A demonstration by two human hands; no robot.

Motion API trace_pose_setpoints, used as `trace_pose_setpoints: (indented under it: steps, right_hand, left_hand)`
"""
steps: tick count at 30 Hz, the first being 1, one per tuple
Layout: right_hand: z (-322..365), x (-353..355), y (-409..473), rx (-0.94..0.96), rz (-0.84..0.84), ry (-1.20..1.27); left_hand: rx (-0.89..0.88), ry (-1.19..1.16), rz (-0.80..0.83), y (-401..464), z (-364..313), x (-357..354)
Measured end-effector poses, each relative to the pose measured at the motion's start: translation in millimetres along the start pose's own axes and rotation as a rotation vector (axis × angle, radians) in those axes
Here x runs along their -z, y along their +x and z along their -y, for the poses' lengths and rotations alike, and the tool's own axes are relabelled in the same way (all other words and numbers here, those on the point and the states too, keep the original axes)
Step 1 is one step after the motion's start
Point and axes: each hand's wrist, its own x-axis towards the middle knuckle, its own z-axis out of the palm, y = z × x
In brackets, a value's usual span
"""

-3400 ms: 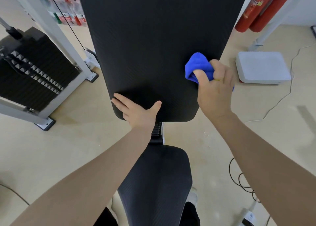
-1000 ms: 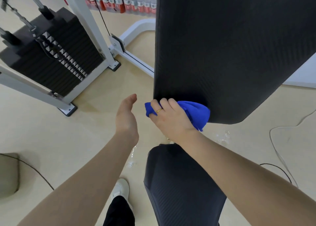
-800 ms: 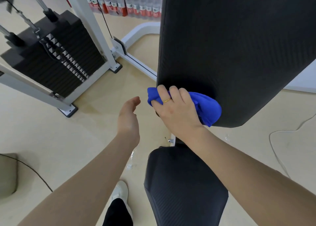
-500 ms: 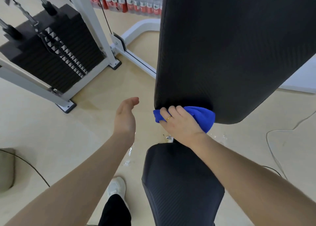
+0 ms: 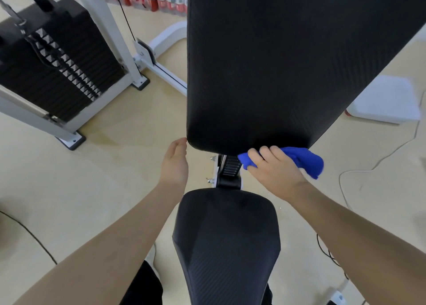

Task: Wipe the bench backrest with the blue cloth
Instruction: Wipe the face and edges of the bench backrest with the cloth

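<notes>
The black padded backrest (image 5: 272, 62) rises steeply ahead and fills the upper middle of the head view. My right hand (image 5: 274, 171) grips the bunched blue cloth (image 5: 304, 160) and presses it against the backrest's bottom edge, right of centre. My left hand (image 5: 175, 161) hangs loose beside the backrest's lower left corner, fingertips almost at the edge, holding nothing. The black seat pad (image 5: 227, 240) lies below, joined by the notched hinge (image 5: 229, 168).
A white-framed weight stack (image 5: 55, 60) stands at the left, its cable and base rail (image 5: 163, 71) running behind the backrest. A white box (image 5: 385, 99) sits on the floor at right. Thin cables (image 5: 359, 171) trail across the beige floor. My shoe and trouser leg (image 5: 149, 279) show below.
My right hand has slid the cloth rightwards along the backrest's bottom edge, from the left corner to right of centre. My left hand stays beside the lower left corner.
</notes>
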Motion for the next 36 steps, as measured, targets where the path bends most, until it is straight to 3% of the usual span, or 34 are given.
trace_pose_setpoints:
  steps: [5, 10, 13, 16, 23, 25, 27, 32, 36]
  right_hand:
    - [-19.6, 19.8, 27.0, -0.048, -0.318, -0.008]
    - [1.6, -1.2, -8.3, -0.26, -0.172, 0.068]
    - [26.9, 10.1, 7.4, -0.29, -0.057, 0.294]
    - [55.8, 29.1, 47.3, -0.372, 0.017, 0.741]
    - [126.8, 56.0, 117.6, -1.268, 0.218, 2.522]
    - [130.5, 52.2, 124.1, -1.36, 0.047, 2.904]
    - [125.2, 47.4, 126.8, -1.36, -0.139, 3.113]
    - [116.0, 46.4, 114.4, -1.363, -0.156, 3.235]
    - [91.1, 23.3, 87.9, -1.709, -0.353, 2.965]
  left_hand:
    - [0.01, -0.077, 0.055, -7.0, -9.2, -5.9]
    - [-0.005, -0.022, 0.086, -1.6, -12.6, 8.7]
    - [0.013, -0.01, 0.09, 1.3, -14.5, 12.6]
    - [0.035, -0.032, 0.097, 2.9, -15.6, 16.0]
    - [-0.029, 0.079, 0.076, 11.2, -7.2, 35.4]
    - [0.014, 0.06, 0.082, 13.1, -6.1, 38.1]
    - [0.045, 0.034, 0.084, 14.1, -7.4, 37.9]
    - [-0.006, 0.054, 0.16, 11.2, -8.0, 31.3]
    - [-0.039, 0.093, 0.179, 9.3, -9.2, 19.5]
